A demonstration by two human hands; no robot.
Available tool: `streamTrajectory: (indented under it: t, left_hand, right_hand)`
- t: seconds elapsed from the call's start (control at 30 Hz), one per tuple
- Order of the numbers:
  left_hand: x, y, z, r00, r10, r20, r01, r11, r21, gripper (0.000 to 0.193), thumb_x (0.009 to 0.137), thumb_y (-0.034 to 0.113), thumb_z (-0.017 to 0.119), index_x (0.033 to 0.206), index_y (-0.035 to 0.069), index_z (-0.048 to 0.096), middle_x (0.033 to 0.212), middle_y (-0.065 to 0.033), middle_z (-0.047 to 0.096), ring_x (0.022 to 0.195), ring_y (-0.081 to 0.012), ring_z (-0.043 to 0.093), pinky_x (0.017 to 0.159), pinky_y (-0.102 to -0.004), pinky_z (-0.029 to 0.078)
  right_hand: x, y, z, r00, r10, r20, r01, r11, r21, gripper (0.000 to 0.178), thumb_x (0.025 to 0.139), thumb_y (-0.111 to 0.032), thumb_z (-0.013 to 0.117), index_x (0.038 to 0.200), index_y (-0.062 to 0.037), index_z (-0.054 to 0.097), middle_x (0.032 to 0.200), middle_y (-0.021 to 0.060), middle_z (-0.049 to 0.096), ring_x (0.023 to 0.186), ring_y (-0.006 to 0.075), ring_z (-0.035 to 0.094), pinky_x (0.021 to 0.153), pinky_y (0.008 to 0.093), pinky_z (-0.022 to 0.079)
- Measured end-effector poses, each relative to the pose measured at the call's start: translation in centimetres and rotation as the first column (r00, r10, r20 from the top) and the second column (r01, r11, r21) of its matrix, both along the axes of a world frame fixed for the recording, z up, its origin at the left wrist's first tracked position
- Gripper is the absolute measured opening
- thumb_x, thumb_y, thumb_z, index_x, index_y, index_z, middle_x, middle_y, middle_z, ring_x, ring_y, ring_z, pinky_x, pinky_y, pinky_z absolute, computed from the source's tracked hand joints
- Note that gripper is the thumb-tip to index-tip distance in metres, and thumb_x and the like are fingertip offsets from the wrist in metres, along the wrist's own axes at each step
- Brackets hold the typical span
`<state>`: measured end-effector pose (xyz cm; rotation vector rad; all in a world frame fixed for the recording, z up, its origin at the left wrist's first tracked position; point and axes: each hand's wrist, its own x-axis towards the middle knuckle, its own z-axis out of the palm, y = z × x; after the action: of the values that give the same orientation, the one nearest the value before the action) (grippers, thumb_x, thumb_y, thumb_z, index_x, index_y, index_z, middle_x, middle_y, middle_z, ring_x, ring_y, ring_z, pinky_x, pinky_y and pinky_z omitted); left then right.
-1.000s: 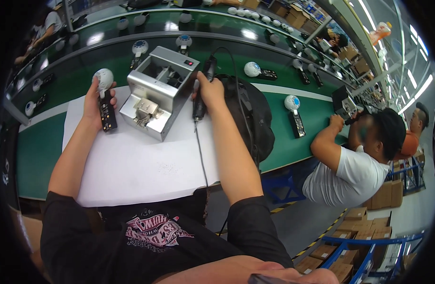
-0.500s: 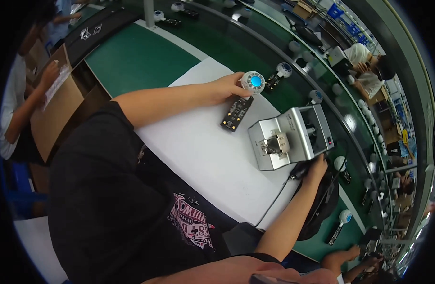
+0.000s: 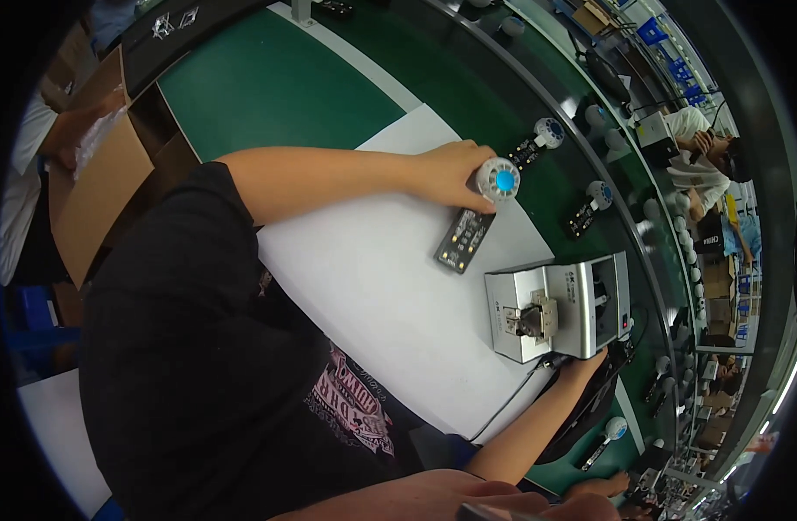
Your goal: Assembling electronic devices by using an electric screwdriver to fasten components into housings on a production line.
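Observation:
My left hand [image 3: 455,176] is closed around a round pale-grey hub with a bright blue centre [image 3: 504,181]. A narrow black circuit board [image 3: 464,243] extends from the hub toward me, over the white sheet [image 3: 372,269]. To the right of it stands a silver bench machine [image 3: 574,308] with a small metal fixture [image 3: 537,319] on its near face. My right hand [image 3: 588,368] is at the machine's near right lower side, where its fingers are mostly hidden behind the housing.
Similar hubs with boards [image 3: 549,133] lie along the dark green conveyor [image 3: 468,95] beyond the sheet. A cable [image 3: 511,404] runs from the machine toward me. An open cardboard box [image 3: 99,204] stands at left beside another person. A black bag-like thing [image 3: 581,425] lies beneath my right forearm.
The view has shifted, so the hub and machine appear lower and farther right. My left hand keeps its hold on the hub. Pieces on the conveyor have changed place relative to the machine.

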<state>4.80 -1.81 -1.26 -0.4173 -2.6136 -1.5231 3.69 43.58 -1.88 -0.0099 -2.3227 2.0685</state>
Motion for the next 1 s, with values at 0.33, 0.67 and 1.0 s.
streamTrajectory:
  t: [0.33, 0.67, 1.0]
  left_hand:
    - [0.3, 0.2, -1.8, 0.939, -0.064, -0.338, 0.001, 0.983, -0.185, 0.08, 0.084, 0.055, 0.073, 0.137, 0.0, 0.052, 0.127, -0.0179, 0.06, 0.122, -0.0333, 0.052, 0.107, -0.044, 0.037]
    - [1.3, -0.8, -0.6, 0.954, -0.074, -0.291, 0.025, 0.986, -0.168, 0.082, 0.079, 0.053, 0.079, 0.135, -0.002, 0.054, 0.124, -0.0214, 0.062, 0.114, -0.0371, 0.06, 0.1, -0.0435, 0.046]
    - [-0.9, -0.2, -1.5, 0.931, 0.021, -0.364, -0.058, 0.994, -0.092, 0.061, 0.087, 0.041, 0.076, 0.132, 0.004, 0.056, 0.121, -0.0191, 0.06, 0.118, -0.0372, 0.054, 0.102, -0.0447, 0.044]
  right_hand:
    - [-0.1, -1.7, 0.7, 0.969, 0.127, -0.21, -0.047, 0.936, 0.35, 0.043, 0.093, -0.013, 0.066, 0.133, 0.0004, 0.059, 0.125, 0.0124, 0.066, 0.109, 0.0252, 0.066, 0.093, 0.0365, 0.054]
    - [-1.3, -0.9, -0.5, 0.928, 0.228, -0.293, -0.085, 0.898, 0.432, 0.042, 0.092, -0.018, 0.068, 0.127, 0.0039, 0.061, 0.119, 0.0129, 0.068, 0.104, 0.0254, 0.067, 0.091, 0.0364, 0.055]
    - [-0.2, 1.6, -1.0, 0.965, 0.211, -0.156, -0.195, 0.975, 0.11, 0.042, 0.093, -0.021, 0.067, 0.124, 0.0062, 0.062, 0.115, 0.0135, 0.07, 0.099, 0.0252, 0.068, 0.088, 0.0361, 0.055]
